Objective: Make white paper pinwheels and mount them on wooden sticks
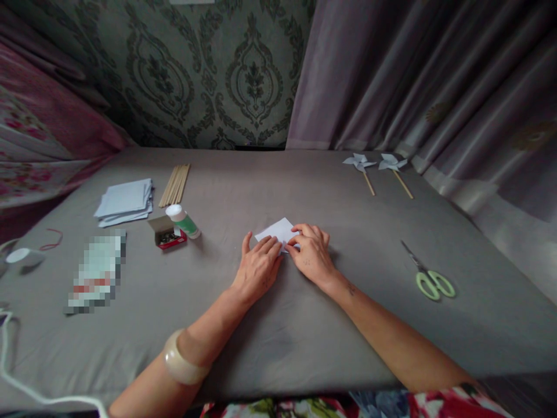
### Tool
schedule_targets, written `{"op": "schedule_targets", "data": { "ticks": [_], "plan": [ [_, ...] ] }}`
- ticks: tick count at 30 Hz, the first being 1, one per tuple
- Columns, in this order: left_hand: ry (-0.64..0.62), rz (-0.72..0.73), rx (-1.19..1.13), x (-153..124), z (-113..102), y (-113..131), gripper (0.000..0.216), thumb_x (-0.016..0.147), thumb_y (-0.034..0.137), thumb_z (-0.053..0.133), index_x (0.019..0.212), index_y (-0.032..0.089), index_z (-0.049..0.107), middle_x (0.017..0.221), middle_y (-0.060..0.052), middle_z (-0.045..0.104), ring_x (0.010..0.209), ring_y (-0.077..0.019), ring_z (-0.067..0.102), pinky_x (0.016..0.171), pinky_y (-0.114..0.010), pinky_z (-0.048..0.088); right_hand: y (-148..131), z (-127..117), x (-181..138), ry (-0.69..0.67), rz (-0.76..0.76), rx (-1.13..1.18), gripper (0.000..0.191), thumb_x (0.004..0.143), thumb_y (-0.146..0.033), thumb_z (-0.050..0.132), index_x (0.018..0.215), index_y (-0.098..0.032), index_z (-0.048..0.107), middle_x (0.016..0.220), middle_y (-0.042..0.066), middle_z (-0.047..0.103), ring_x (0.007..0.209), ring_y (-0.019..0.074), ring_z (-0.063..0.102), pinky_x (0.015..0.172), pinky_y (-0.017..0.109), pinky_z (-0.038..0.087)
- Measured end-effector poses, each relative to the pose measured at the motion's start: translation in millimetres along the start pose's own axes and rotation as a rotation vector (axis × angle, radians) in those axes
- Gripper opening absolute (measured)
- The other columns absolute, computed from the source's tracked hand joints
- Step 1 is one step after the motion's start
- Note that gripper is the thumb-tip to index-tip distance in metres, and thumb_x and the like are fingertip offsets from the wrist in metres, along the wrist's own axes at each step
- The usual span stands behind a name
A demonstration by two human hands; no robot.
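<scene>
A small sheet of white paper lies on the grey cloth in front of me, partly covered by both hands. My left hand rests flat on its left and near side, fingers stretched out and thumb apart. With fingers bent, my right hand pinches the paper's right side near its close edge, thumb and forefinger together. The two hands nearly meet at the paper's near edge, so any fold there is hidden.
Left: stacked paper, wooden sticks, a glue bottle, an open small box of metal bits, a blurred packet and a white cable. Right: two paper pinwheels on sticks and green-handled scissors.
</scene>
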State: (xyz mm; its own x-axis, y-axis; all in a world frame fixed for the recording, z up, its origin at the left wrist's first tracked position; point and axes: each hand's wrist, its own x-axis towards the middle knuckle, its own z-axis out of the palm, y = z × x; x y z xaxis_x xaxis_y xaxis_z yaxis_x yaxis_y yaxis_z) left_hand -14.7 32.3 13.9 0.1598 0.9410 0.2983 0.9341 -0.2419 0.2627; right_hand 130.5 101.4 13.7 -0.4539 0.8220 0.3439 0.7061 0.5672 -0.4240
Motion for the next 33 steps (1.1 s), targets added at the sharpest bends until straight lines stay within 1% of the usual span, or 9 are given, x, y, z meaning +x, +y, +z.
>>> {"op": "schedule_targets", "data": {
  "ticks": [4,8,13,19,26,30,33],
  "plan": [
    [-0.016,0.005,0.014,0.0,-1.0,0.6,0.027,0.092,0.022,0.044,0.112,0.022,0.062,0.122,-0.011,0.064,0.118,-0.0248,0.055,0.110,-0.058,0.019,4.2,3.7,0.7,-0.009,0.015,0.008,0.015,0.084,-0.020,0.061,0.070,-0.020,0.068,0.109,0.008,0.063,0.102,0.0252,0.051,0.087,0.044,0.034],
    [-0.028,-0.001,0.016,0.0,-2.1,1.1,0.027,0.093,0.022,0.042,0.111,0.022,0.062,0.122,-0.011,0.064,0.119,-0.0247,0.055,0.110,-0.058,0.018,5.6,5.1,0.0,0.010,-0.028,0.015,0.018,0.086,-0.019,0.056,0.072,-0.020,0.068,0.108,0.009,0.064,0.100,0.0255,0.052,0.085,0.043,0.036],
    [-0.024,0.003,0.021,-0.3,-0.8,0.7,0.026,0.093,0.021,0.042,0.110,0.021,0.061,0.123,-0.010,0.064,0.118,-0.0249,0.055,0.110,-0.058,0.019,6.5,5.5,1.0,0.036,-0.022,0.039,0.016,0.084,-0.019,0.060,0.070,-0.021,0.068,0.105,0.007,0.065,0.098,0.0249,0.053,0.084,0.042,0.036],
    [-0.020,0.001,0.023,-0.1,0.3,0.6,0.025,0.092,0.021,0.043,0.109,0.021,0.062,0.122,-0.009,0.064,0.117,-0.0249,0.056,0.109,-0.058,0.019,7.1,6.6,3.2,0.016,0.013,0.047,0.012,0.081,-0.018,0.065,0.069,-0.020,0.067,0.104,0.006,0.066,0.098,0.0247,0.054,0.084,0.041,0.037],
    [-0.022,0.013,0.037,-1.2,-0.9,0.8,0.027,0.093,0.022,0.042,0.111,0.023,0.062,0.123,-0.010,0.064,0.118,-0.0247,0.055,0.110,-0.057,0.018,4.7,5.9,2.1,0.010,-0.077,-0.011,0.014,0.085,-0.017,0.060,0.074,-0.019,0.068,0.106,0.008,0.064,0.099,0.0246,0.053,0.086,0.042,0.036],
    [-0.001,0.028,0.053,-1.8,1.5,-0.4,0.029,0.092,0.022,0.043,0.112,0.023,0.063,0.121,-0.010,0.064,0.116,-0.0251,0.056,0.109,-0.058,0.019,4.7,6.6,0.7,0.031,-0.097,-0.021,0.016,0.086,-0.018,0.058,0.074,-0.019,0.069,0.104,0.008,0.065,0.098,0.0240,0.053,0.086,0.041,0.035],
    [0.019,0.037,0.084,-2.5,4.2,-1.2,0.029,0.093,0.021,0.042,0.112,0.023,0.063,0.121,-0.010,0.064,0.115,-0.0250,0.056,0.109,-0.057,0.019,4.0,6.1,-0.3,0.041,-0.105,-0.028,0.013,0.085,-0.018,0.060,0.075,-0.019,0.069,0.102,0.006,0.066,0.096,0.0228,0.053,0.086,0.039,0.035]
  ]
}}
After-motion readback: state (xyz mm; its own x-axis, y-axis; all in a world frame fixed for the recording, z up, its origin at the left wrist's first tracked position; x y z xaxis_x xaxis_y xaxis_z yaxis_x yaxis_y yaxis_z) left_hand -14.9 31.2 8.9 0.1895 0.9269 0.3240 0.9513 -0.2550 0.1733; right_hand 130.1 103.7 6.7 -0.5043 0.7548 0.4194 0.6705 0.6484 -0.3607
